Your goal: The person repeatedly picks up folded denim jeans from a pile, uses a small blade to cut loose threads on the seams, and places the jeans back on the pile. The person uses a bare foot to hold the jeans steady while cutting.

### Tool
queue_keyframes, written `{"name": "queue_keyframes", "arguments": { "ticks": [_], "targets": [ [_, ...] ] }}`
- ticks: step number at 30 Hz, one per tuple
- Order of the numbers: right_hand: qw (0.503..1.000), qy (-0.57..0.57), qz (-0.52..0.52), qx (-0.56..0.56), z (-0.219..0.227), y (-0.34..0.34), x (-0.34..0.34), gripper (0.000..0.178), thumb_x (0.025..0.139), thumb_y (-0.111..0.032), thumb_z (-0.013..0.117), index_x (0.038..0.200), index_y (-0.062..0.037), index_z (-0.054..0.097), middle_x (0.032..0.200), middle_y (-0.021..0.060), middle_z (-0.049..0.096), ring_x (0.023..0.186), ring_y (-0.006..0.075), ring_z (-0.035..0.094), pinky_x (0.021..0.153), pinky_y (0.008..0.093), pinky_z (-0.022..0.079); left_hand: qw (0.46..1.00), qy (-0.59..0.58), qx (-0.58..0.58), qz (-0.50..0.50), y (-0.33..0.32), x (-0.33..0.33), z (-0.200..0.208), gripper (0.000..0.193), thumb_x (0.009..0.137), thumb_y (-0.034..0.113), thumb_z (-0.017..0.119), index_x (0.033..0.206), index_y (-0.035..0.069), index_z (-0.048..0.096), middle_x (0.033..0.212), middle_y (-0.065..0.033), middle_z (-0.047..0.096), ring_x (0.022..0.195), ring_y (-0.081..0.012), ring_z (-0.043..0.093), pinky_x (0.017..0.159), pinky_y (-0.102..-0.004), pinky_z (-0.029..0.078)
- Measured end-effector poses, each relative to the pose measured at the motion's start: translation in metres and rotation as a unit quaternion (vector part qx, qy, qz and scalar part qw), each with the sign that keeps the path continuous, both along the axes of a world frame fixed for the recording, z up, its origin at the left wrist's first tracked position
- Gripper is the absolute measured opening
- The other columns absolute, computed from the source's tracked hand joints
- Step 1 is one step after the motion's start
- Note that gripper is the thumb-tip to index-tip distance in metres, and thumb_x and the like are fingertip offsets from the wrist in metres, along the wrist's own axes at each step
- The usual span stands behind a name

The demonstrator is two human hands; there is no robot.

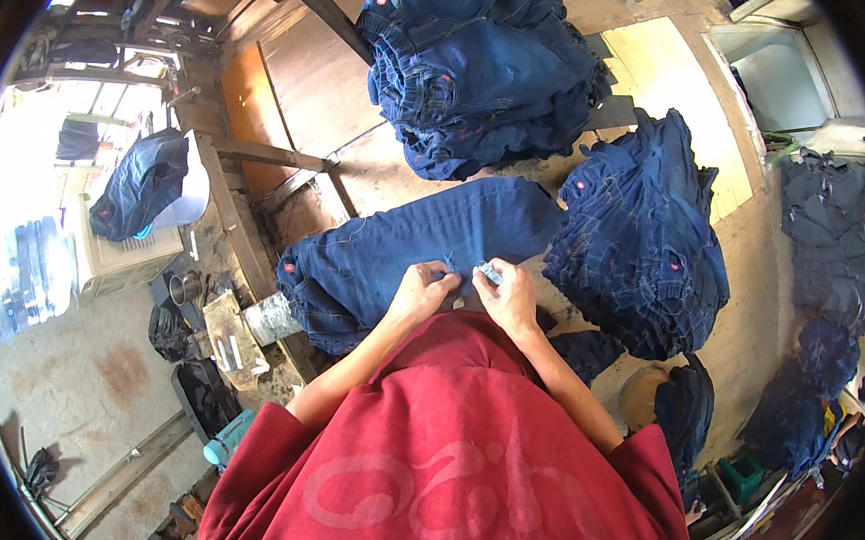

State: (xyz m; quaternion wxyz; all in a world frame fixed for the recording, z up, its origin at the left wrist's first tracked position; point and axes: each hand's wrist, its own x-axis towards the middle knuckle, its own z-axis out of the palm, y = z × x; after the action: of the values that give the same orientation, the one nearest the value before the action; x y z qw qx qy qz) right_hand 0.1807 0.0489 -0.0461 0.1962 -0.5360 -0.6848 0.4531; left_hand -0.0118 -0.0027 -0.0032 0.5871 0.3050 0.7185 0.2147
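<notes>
A pair of dark blue jeans (385, 237) lies stretched out in front of me, its waistband end at the left. Over its near edge, my left hand (425, 290) is closed in a pinch, with a small raised bit of the denim at its fingertips. Close beside it, my right hand (507, 295) grips a small light-blue and whitish object (490, 273), too small to tell its kind. The two hands are a short way apart, both low on the cloth.
A tall pile of jeans (476, 72) stands beyond, another pile (641, 234) at the right. Wooden beams (245, 227) run along the left. Jeans hang over a white box (133, 254) at far left. Dark cloth pieces (831, 238) lie far right, near a green basket (739, 477).
</notes>
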Motion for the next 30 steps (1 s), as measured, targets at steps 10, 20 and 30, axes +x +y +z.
{"name": "queue_keyframes", "arguments": {
  "ticks": [10,20,30],
  "targets": [
    [0.993,0.005,0.040,-0.115,-0.009,0.012,0.003,0.026,0.096,-0.026,0.077,0.085,-0.0040,0.070,0.072,0.0158,0.073,0.065,0.0339,0.073,0.062,0.0446,0.054,0.963,-0.134,-0.037,0.229,-0.037,0.012,-0.011,0.016,0.105,0.014,0.068,0.118,0.003,0.069,0.096,-0.0053,0.079,0.051,-0.0044,0.042,0.047,-0.0247,0.034],
    [0.988,0.093,-0.125,-0.007,-0.014,0.023,0.021,0.033,0.099,-0.031,0.082,0.113,-0.0023,0.071,0.090,0.0091,0.075,0.076,0.0187,0.069,0.071,0.0364,0.055,0.772,0.503,0.053,0.385,-0.176,-0.073,-0.003,0.063,0.101,0.026,0.079,0.151,-0.002,0.053,0.136,-0.0171,0.065,0.112,-0.0307,0.064,0.102,-0.0451,0.051],
    [0.778,0.225,-0.395,-0.434,-0.074,0.063,0.065,0.043,0.093,-0.040,0.090,0.081,-0.0174,0.055,0.062,-0.0078,0.046,0.044,0.0056,0.036,0.040,0.0271,0.026,0.902,0.121,0.087,0.406,-0.190,-0.079,-0.004,0.041,0.112,0.028,0.066,0.142,0.000,0.063,0.143,-0.0140,0.068,0.123,-0.0306,0.067,0.109,-0.0463,0.051]
  ]
}}
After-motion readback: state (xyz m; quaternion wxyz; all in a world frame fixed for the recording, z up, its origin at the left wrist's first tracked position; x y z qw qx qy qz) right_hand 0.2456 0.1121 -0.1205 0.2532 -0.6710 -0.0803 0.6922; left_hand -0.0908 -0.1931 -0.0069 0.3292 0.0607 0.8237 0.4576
